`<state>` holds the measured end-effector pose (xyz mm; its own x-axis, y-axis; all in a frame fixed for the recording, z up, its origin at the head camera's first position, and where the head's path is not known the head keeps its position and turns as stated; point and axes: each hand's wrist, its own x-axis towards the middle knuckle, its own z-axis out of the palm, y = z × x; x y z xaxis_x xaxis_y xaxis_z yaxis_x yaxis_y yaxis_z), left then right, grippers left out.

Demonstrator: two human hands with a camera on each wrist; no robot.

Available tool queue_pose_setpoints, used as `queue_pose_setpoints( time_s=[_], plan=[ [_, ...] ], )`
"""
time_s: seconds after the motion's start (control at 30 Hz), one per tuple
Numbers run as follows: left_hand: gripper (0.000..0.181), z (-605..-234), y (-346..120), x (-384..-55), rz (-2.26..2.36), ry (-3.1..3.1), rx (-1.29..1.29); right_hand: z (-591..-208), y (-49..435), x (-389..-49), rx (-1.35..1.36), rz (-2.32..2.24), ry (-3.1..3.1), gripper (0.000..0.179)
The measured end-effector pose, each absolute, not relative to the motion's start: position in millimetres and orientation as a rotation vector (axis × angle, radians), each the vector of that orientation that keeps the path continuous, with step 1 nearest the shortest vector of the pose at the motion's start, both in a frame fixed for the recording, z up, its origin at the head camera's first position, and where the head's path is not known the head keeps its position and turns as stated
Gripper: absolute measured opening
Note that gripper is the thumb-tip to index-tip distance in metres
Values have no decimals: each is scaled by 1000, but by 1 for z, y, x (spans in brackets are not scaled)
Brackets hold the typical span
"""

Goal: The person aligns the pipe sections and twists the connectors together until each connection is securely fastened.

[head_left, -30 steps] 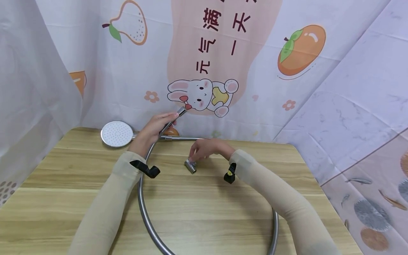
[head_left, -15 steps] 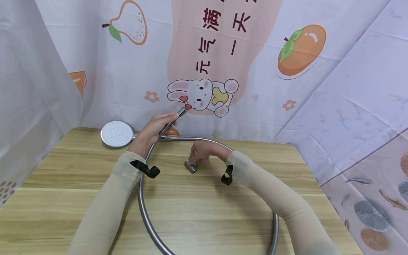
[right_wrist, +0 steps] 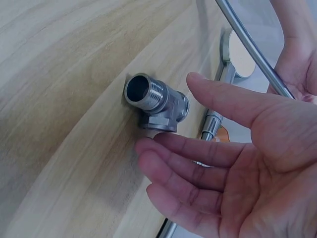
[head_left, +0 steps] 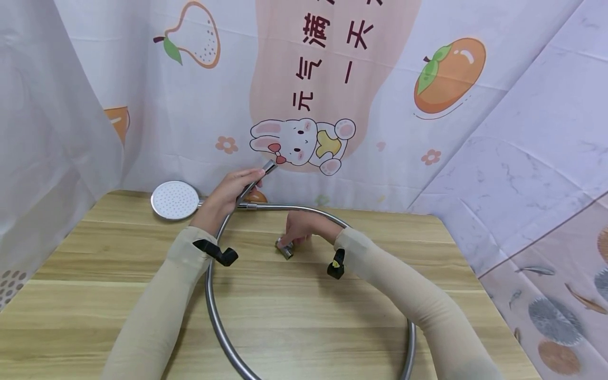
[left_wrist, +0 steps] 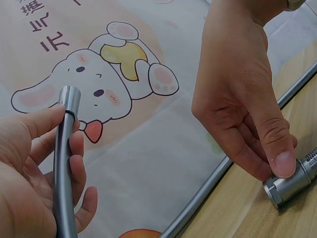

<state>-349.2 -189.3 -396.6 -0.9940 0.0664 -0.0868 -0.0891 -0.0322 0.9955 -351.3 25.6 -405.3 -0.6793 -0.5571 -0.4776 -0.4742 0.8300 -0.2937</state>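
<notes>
The right hand [head_left: 300, 226] sits a little lower than before, its thumb tip overlapping more of the metal fitting [head_left: 287, 252]; behind the fingers and wrist, more of the hose [head_left: 280, 206] shows.

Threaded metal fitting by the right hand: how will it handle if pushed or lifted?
The fitting looks all metal, so probably heavy for its size. Its shiny, smooth body may feel slippery. The side stub should limit rolling.

Shower head [head_left: 174, 200] lies left of fitting [right_wrist: 164, 106]
</notes>
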Motion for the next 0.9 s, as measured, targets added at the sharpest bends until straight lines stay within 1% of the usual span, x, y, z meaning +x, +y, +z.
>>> queue_pose_setpoints(
  time_s=[0.23,0.5,0.9],
  plan=[
    [46,-400,-190,-350,2181,2104,-49,-412,17,-351,-664,-129,2498,45],
    [51,-402,-191,-350,2179,2092,-44,-413,9,-349,-599,-33,2528,51],
    [48,-406,-191,-352,2183,2078,-29,-418,5,-341,-643,27,2645,60]
  ],
)
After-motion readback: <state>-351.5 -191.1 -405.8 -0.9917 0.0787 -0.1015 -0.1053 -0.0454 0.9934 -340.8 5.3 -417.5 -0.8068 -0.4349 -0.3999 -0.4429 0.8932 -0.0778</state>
